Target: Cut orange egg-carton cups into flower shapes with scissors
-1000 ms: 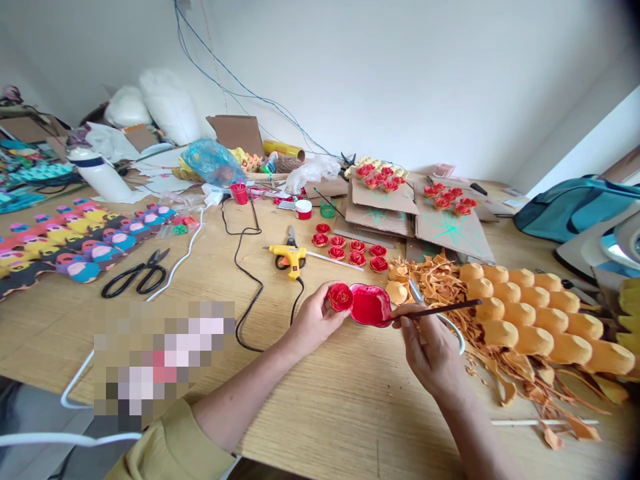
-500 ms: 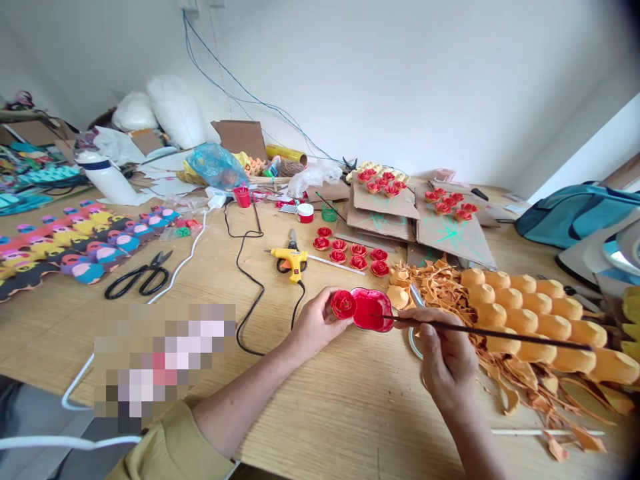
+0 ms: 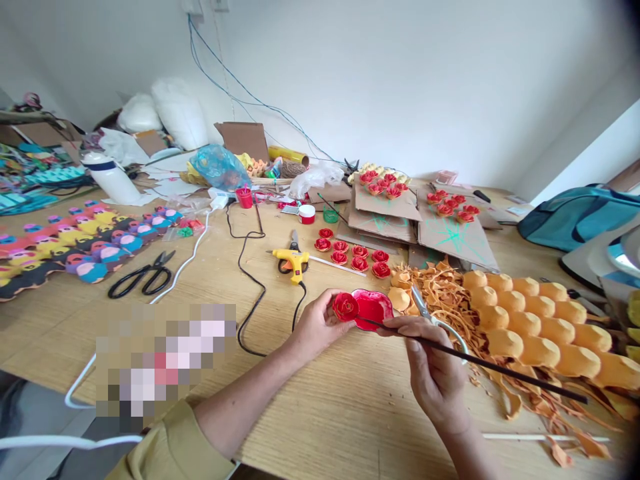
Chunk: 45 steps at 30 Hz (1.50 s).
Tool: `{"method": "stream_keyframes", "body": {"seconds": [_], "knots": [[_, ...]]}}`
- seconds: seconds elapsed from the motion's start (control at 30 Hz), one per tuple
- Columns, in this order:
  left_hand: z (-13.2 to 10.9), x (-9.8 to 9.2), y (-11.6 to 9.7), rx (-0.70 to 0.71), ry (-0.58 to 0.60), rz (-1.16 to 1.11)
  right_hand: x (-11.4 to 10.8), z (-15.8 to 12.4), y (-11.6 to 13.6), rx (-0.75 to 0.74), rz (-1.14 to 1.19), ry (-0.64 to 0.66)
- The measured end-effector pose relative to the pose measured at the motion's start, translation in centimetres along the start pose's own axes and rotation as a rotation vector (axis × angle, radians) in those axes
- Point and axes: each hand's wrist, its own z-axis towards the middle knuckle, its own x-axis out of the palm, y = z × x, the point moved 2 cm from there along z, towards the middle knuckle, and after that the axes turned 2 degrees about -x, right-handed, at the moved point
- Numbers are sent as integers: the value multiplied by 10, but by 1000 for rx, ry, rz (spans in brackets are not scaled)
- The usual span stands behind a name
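Note:
Between the thumb and fingers of my left hand (image 3: 318, 323) is a red paper rose (image 3: 346, 307), its petals facing up. My right hand (image 3: 434, 363) is closed round a long, dark, thin paintbrush (image 3: 500, 365). Its tip reaches to the lower right side of the rose; whether it touches the petals I cannot tell. Right beside the rose sits a small dish (image 3: 376, 308) coated inside with red paint, under the front part of the brush. Several finished red roses (image 3: 360, 251) lie on the table just beyond the dish.
A yellow glue gun (image 3: 294, 260) with its black cord lies ahead of my left hand. Light-handled scissors (image 3: 440, 321), orange scraps (image 3: 445, 293) and an orange egg tray (image 3: 540, 320) are at right. Black scissors (image 3: 145, 275) lie left; cardboard (image 3: 385, 217) bears more roses.
The brush tip has moved left from the paint in the dish to the rose. My right hand has shifted left and slightly down, uncovering more of the light-handled scissors. My left hand stays nearly still.

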Motion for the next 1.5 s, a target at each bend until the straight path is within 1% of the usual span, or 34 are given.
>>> {"method": "stream_keyframes", "body": {"seconds": [0.13, 0.3, 0.37, 0.47, 0.57, 0.67, 0.9, 1.1, 1.23, 1.37, 1.5], "knots": [[0, 0, 1, 17, 1, 23, -1, -1, -3, 0, 17, -7], [-1, 2, -1, 14, 34, -11, -4, 3, -3, -22, -85, -89], [-2, 3, -2, 13, 40, -23, -4, 5, -2, -34, -116, -100], [-2, 2, -3, 5, 28, -31, -3, 5, 0, -37, -111, -66], [-1, 2, -2, 5, 8, -28, -2, 2, 0, -14, -36, -19], [-1, 1, -1, 13, 10, -33, -2, 0, -1, 3, 30, 2], [-1, 1, 1, 19, 21, -22, -3, 0, -1, -5, 52, -56], [-2, 4, -1, 8, 84, -79, -1, 0, 3, -40, 40, -74], [-3, 6, -1, -18, 134, -132, 2, -1, 4, -30, 91, -29], [-4, 7, -2, -19, 156, -117, 2, -2, 3, -16, 71, 28], [-4, 6, -3, 10, 163, -84, 1, -1, 1, -6, 47, 24]]}}
